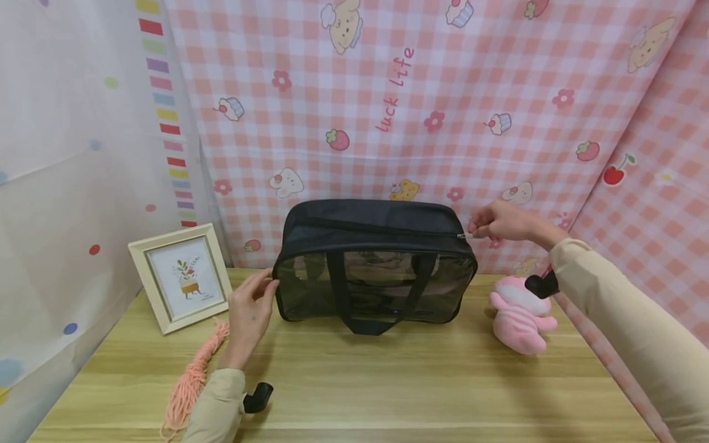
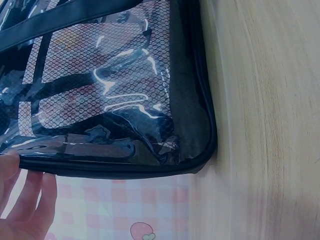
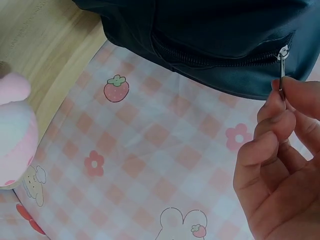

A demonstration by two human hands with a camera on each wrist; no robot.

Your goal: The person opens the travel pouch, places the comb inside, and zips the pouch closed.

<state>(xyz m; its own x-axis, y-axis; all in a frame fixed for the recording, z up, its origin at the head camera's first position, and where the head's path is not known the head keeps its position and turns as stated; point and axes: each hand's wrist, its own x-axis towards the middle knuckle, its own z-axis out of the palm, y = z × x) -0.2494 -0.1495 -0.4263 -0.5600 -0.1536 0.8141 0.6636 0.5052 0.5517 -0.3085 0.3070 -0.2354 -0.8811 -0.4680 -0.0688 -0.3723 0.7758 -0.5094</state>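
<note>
A black handbag (image 1: 376, 212) with a see-through front stands upright against the cloth backdrop, its strap handle (image 1: 367, 326) hanging down in front. My left hand (image 1: 250, 311) pinches the bag's left side edge; in the left wrist view the thumb (image 2: 9, 164) lies over the black piping and the fingers are behind it. At the right end of the bag's top, my right hand (image 1: 508, 221) pinches the metal zipper pull (image 3: 282, 75) between thumb and forefinger. The dark zipper (image 3: 225, 64) runs along the top. Glare on the clear panel partly hides the inside.
A cream picture frame (image 1: 160, 307) leans at the left on the wooden table (image 1: 388, 387). In front of it lies a bundle of peach cord (image 1: 191, 381). A pink and white plush toy (image 1: 517, 323) sits at the right, below my right forearm.
</note>
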